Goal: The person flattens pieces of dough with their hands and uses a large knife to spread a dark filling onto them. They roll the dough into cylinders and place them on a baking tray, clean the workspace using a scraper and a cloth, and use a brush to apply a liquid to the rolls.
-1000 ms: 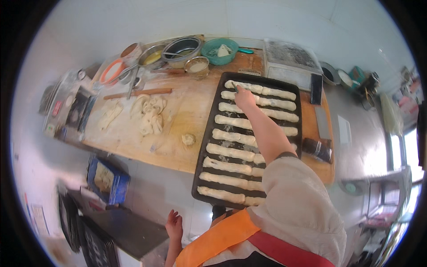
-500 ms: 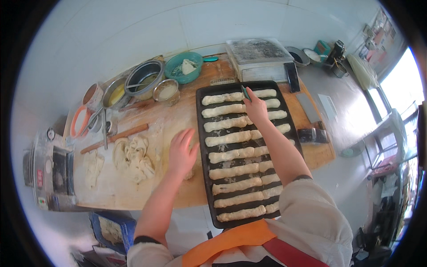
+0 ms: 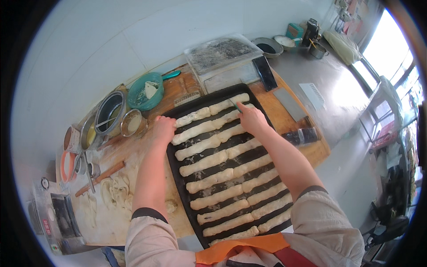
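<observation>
A large black baking tray (image 3: pixel 180 187) lies tilted on the wooden table, holding several rows of long pale dough rolls (image 3: pixel 205 170), laid end to end in pairs. At its far left corner, my left hand (image 3: pixel 165 129) is closed over the rim, beside the left end of the farthest row. My right hand (image 3: pixel 253 120) is above the far right part of the tray, its fingers closed on a small green knife (image 3: pixel 234 104). The thin tip points toward the farthest dough roll. My right palm hides part of the rows beneath it.
Left of the tray lie loose dough (image 3: pixel 116 190) and a rolling pin (image 3: pixel 100 179). Farther back stand a teal bowl (image 3: pixel 141 103), a metal pot (image 3: pixel 101 129) and a glass bowl (image 3: pixel 130 123). A brush (image 3: pixel 187 98), a flour-dusted box (image 3: pixel 222 58) and a phone (image 3: pixel 264 73) border the tray's far side.
My left hand has moved from over the table up to the tray's far left corner and closed on it. The tray appears turned in view, as the whole view has rotated. The knife stays in my right hand.
</observation>
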`<state>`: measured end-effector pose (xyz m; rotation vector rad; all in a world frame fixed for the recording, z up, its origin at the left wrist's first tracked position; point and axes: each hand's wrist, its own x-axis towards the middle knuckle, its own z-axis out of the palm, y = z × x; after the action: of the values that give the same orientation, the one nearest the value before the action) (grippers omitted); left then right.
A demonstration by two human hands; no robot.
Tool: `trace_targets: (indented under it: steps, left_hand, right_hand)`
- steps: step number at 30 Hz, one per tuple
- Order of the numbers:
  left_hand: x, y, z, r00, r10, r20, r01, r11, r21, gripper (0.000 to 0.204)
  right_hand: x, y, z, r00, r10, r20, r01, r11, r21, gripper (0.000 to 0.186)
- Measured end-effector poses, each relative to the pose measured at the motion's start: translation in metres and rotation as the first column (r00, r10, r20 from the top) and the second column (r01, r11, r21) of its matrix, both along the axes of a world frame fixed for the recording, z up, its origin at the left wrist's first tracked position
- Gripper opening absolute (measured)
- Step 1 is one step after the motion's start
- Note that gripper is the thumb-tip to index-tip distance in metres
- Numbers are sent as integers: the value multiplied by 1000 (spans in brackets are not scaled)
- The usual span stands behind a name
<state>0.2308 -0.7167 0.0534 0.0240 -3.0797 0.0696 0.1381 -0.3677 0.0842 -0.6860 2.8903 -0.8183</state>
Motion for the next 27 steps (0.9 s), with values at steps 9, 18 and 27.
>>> trace_targets:
  steps: [9,18,27]
  left_hand:
    - [22,11,2,968,164,-190,-118,965,234,49]
    - [222,50,-5,806,496,-323,-210,750,627,42]
    - [383,82,-70,786,528,-322,-397,830,392,42]
  right_hand:
    - [7,33,7,999,-25,-25,23,998,-50,48]
    - [44,48,-2,997,64,47,-65,998,16,48]
    - [58,49,4,997,-13,-72,22,993,119,56]
